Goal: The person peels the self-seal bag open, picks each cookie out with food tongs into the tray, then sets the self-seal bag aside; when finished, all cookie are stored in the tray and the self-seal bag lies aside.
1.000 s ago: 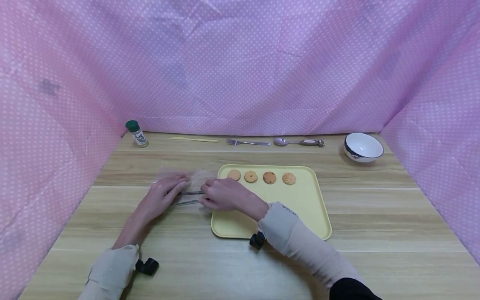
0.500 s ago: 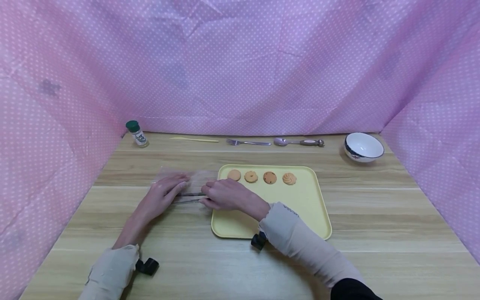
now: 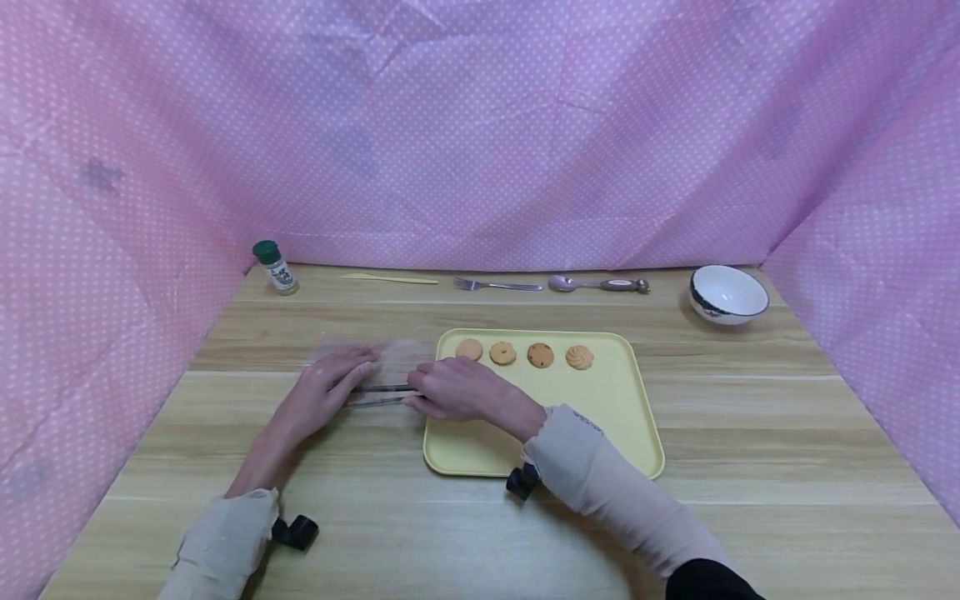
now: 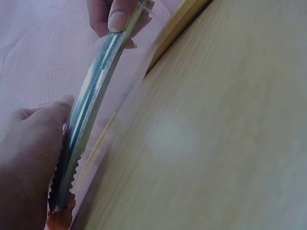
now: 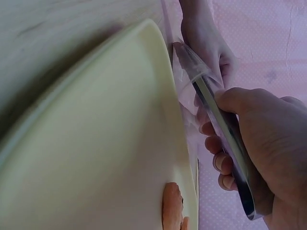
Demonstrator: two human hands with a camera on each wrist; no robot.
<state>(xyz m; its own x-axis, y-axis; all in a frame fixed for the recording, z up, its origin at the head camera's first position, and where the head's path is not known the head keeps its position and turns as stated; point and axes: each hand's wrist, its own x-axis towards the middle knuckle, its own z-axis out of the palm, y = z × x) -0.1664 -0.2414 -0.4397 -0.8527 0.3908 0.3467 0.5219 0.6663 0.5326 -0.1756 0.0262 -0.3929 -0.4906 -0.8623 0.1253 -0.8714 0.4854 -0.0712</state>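
My right hand [image 3: 459,390] grips metal tongs [image 5: 225,134] by their arms, over the left edge of the yellow tray [image 3: 615,417]. The tongs point left into a clear plastic bag [image 3: 408,354]. My left hand [image 3: 330,387] holds this bag, with thumb and fingers close beside the tongs. Serrated tong ends show through the film in the left wrist view, with an orange-brown piece [image 4: 61,219] at their tip, partly hidden. On the tray's far side lie a plain round cookie [image 3: 469,349], a flower-shaped cookie [image 3: 502,353], a chocolate-chip cookie [image 3: 540,356] and a swirled cookie [image 3: 579,357].
Along the table's back edge lie a thin yellowish stick [image 3: 390,278], a fork [image 3: 497,286] and a spoon [image 3: 597,285]. A green-capped shaker [image 3: 276,268] stands at the back left, a white bowl [image 3: 727,296] at the back right. Pink dotted cloth [image 3: 480,133] encloses the table.
My right hand has slid slightly right with the tongs, and the tong arms have drawn a little closer together. My left hand has stayed in place.
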